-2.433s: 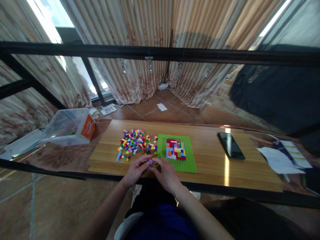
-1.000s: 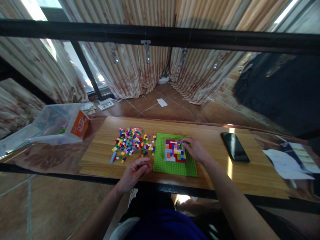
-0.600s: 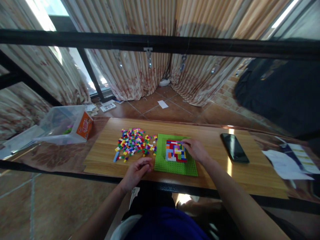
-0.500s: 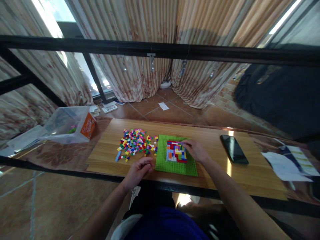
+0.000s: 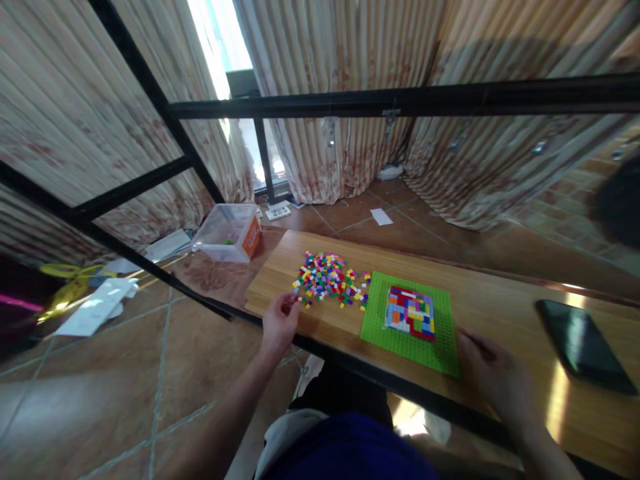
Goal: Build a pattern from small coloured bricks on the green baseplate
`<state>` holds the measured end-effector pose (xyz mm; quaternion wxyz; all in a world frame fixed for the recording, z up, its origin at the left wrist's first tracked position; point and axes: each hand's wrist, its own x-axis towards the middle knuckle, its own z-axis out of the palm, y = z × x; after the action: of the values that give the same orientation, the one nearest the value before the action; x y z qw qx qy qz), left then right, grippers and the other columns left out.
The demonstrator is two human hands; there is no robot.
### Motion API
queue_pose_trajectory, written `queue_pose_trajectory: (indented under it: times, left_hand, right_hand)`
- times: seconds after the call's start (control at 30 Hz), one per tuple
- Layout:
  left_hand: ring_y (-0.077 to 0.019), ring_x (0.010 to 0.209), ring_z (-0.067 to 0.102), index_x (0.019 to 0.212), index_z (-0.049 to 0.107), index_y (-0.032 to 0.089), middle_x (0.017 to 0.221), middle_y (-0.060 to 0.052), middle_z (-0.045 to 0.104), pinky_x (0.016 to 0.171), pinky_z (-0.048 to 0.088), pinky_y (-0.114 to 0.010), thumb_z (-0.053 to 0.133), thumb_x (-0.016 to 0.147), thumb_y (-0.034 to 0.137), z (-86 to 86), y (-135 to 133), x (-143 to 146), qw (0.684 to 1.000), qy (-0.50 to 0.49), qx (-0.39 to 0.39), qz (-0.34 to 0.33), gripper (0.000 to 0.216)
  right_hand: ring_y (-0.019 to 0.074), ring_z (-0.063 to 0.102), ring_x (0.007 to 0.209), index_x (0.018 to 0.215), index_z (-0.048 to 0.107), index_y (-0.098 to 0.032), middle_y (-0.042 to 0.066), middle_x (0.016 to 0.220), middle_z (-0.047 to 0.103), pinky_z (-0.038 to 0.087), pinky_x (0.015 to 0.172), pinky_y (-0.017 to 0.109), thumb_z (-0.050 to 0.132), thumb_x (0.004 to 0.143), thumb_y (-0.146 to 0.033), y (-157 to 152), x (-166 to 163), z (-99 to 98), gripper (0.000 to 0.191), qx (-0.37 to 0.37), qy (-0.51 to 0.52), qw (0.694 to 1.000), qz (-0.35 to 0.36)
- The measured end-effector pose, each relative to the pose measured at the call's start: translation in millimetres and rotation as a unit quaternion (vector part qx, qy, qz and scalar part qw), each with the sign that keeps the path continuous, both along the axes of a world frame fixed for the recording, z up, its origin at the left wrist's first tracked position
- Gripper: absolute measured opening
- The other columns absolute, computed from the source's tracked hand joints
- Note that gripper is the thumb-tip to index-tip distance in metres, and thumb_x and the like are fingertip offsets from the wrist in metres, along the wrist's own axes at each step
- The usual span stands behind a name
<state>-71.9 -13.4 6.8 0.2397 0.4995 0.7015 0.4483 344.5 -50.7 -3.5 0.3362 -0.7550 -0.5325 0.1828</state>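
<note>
My left hand (image 5: 280, 325) is at the left edge of a pile of small multicoloured building bricks (image 5: 327, 275). Its thumb and fingers are closed around a light-blue brick strip (image 5: 296, 291), mostly hidden by the fingers. A green baseplate (image 5: 373, 323) lies to the right of the pile and carries a roughly square mosaic of bricks (image 5: 411, 312) in red, blue, yellow, white and orange. Beside the plate's right edge, my right hand (image 5: 493, 367) hovers low with bent fingers. Motion blur hides whether anything is between them.
A black phone (image 5: 583, 343) rests on the wooden board (image 5: 505, 307) at the right. Beyond the board's left end stands a clear plastic box (image 5: 225, 233) with an orange label. A black metal bar (image 5: 400, 387) runs along the near edge, and papers (image 5: 97, 307) lie at the far left.
My view has swung left. My left hand has moved from beside the baseplate to the pile's left edge. My right hand has drawn back from the mosaic to the plate's right side.
</note>
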Motion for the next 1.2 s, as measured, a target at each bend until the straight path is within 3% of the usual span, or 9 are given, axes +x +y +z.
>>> queue_pose_trajectory:
  times: [0.07, 0.27, 0.43, 0.53, 0.63, 0.73, 0.83, 1.0, 1.2]
  left_hand:
    - [-0.0161, 0.075, 0.064, 0.108, 0.066, 0.017, 0.098, -0.006, 0.068, 0.078, 0.052, -0.031, 0.065, 0.08, 0.029, 3.5, 6, -15, 0.995, 0.079, -0.046, 0.029, 0.03]
    - [-0.0184, 0.085, 0.064, 0.099, 0.066, 0.018, 0.098, -0.006, 0.069, 0.08, 0.048, -0.03, 0.061, 0.082, 0.019, 11.8, 20, -14, 0.97, 0.205, -0.113, -0.056, 0.017]
    - [-0.0196, 0.084, 0.064, 0.092, 0.067, 0.019, 0.09, -0.005, 0.071, 0.079, 0.048, -0.03, 0.058, 0.081, 0.015, 12.8, 24, -15, 0.976, 0.182, -0.097, -0.061, 0.015]
    - [-0.0199, 0.078, 0.064, 0.096, 0.068, 0.018, 0.087, -0.005, 0.07, 0.075, 0.05, -0.03, 0.06, 0.081, 0.022, 16.6, 21, -11, 0.993, 0.103, -0.06, -0.016, 0.016]
    - [-0.0189, 0.073, 0.063, 0.105, 0.067, 0.017, 0.087, -0.005, 0.07, 0.072, 0.051, -0.031, 0.063, 0.084, 0.034, 23.6, 8, 15, 0.999, -0.005, -0.041, -0.023, 0.027]
    - [-0.0202, 0.089, 0.065, 0.106, 0.067, 0.018, 0.099, -0.007, 0.07, 0.082, 0.053, -0.032, 0.062, 0.087, 0.034, 30.3, -13, 63, 0.986, -0.075, 0.014, -0.145, 0.025]
    - [-0.0182, 0.086, 0.064, 0.105, 0.067, 0.02, 0.096, -0.006, 0.068, 0.079, 0.053, -0.031, 0.058, 0.091, 0.031, 35.3, -31, 112, 0.965, -0.082, 0.045, -0.244, 0.02]
    - [-0.0182, 0.087, 0.063, 0.106, 0.067, 0.021, 0.097, -0.008, 0.066, 0.078, 0.054, -0.032, 0.055, 0.091, 0.018, 40.2, -37, 158, 0.935, -0.052, 0.071, -0.343, 0.02]
    - [-0.0187, 0.094, 0.064, 0.113, 0.063, 0.022, 0.106, -0.008, 0.066, 0.082, 0.056, -0.034, 0.055, 0.089, 0.015, 37.6, -28, 174, 0.909, -0.044, 0.087, -0.404, 0.025]
  right_hand:
    - [0.029, 0.072, 0.086, 0.1, 0.077, -0.024, 0.009, 0.1, 0.077, 0.057, 0.072, 0.039, 0.058, 0.079, -0.058, -16, -3, -5.0, 0.044, -0.011, -0.003, 1.0, -0.002]
    - [0.031, 0.072, 0.096, 0.099, 0.076, -0.027, 0.009, 0.107, 0.076, 0.058, 0.08, 0.043, 0.056, 0.08, -0.06, -35, -13, -12.7, 0.043, -0.019, 0.007, 1.0, -0.001]
    - [0.0309, 0.071, 0.098, 0.094, 0.077, -0.027, 0.009, 0.104, 0.077, 0.057, 0.085, 0.045, 0.06, 0.08, -0.057, -38, -24, -3.3, 0.037, 0.001, 0.067, 0.998, -0.012]
    - [0.0297, 0.071, 0.094, 0.092, 0.078, -0.026, 0.009, 0.1, 0.077, 0.057, 0.085, 0.045, 0.064, 0.079, -0.054, -42, -45, 5.5, 0.034, 0.009, 0.124, 0.992, -0.024]
    - [0.0268, 0.07, 0.093, 0.093, 0.077, -0.024, 0.009, 0.101, 0.076, 0.056, 0.086, 0.042, 0.065, 0.082, -0.053, -43, -83, 17.2, 0.033, 0.032, 0.214, 0.976, -0.009]
    - [0.0237, 0.069, 0.088, 0.099, 0.077, -0.024, 0.008, 0.099, 0.076, 0.056, 0.084, 0.04, 0.065, 0.083, -0.053, -40, -126, 30.9, 0.035, 0.026, 0.303, 0.952, 0.03]
    - [0.0219, 0.069, 0.085, 0.104, 0.076, -0.023, 0.007, 0.095, 0.076, 0.056, 0.082, 0.037, 0.067, 0.082, -0.054, -32, -152, 43.3, 0.039, 0.023, 0.374, 0.927, 0.037]
    - [0.0213, 0.069, 0.085, 0.092, 0.077, -0.022, 0.005, 0.092, 0.076, 0.055, 0.084, 0.036, 0.068, 0.081, -0.054, -25, -146, 51.9, 0.034, 0.052, 0.412, 0.91, 0.003]
    - [0.0198, 0.066, 0.078, 0.085, 0.073, -0.02, 0.005, 0.083, 0.073, 0.053, 0.075, 0.032, 0.065, 0.081, -0.056, -24, -115, 48.5, 0.037, 0.068, 0.367, 0.927, -0.042]
